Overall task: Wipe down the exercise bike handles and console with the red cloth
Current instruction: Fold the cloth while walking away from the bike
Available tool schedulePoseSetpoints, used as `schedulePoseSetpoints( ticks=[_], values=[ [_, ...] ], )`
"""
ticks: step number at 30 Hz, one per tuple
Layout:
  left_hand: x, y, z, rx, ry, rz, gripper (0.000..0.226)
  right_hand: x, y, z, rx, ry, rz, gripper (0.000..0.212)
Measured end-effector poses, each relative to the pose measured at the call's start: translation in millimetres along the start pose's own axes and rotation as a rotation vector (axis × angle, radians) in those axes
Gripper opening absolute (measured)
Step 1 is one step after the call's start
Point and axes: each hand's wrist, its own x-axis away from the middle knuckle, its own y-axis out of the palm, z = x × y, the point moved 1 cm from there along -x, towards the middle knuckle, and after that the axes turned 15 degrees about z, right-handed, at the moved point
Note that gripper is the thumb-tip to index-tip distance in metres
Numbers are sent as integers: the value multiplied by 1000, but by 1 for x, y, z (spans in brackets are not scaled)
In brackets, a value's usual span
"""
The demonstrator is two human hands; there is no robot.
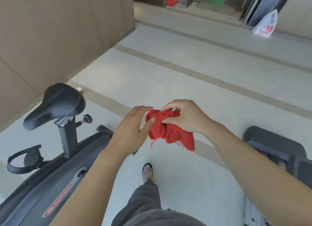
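Two hands hold the red cloth (166, 131) bunched above the floor (185, 77): the right hand (187, 117) curls its fingers round the top, the left hand (131, 124) pinches the left edge. The exercise bike (50, 183) lies leftward, nearer the left hand; its handles and console are out of view.

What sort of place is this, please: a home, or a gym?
Probably a small gym or fitness room, though I cannot be sure: a bike stands at left, another dark machine at right, on a pale hard floor.
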Motion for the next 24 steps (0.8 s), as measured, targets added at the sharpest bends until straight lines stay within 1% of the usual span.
schedulePoseSetpoints(
  ticks=[3,6,10,14,19,24],
  values=[
    [-58,26,-10,33,17,-76,46,-41,-9,27,19,52,65,24],
    [-116,48,-17,54,71,-162,36,-79,-22,53,15,154,147,24],
    [-195,84,-20,56,123,-227,40,-123,-46,91,-27,267,254,25],
    [-266,129,-8,68,177,-325,38,-166,-76,133,-59,352,341,26],
    [-361,204,14,106,232,-469,35,-230,-119,200,-103,432,443,29],
    [-470,303,38,18,307,-535,39,-307,-182,283,-116,502,510,29]
  ],
)
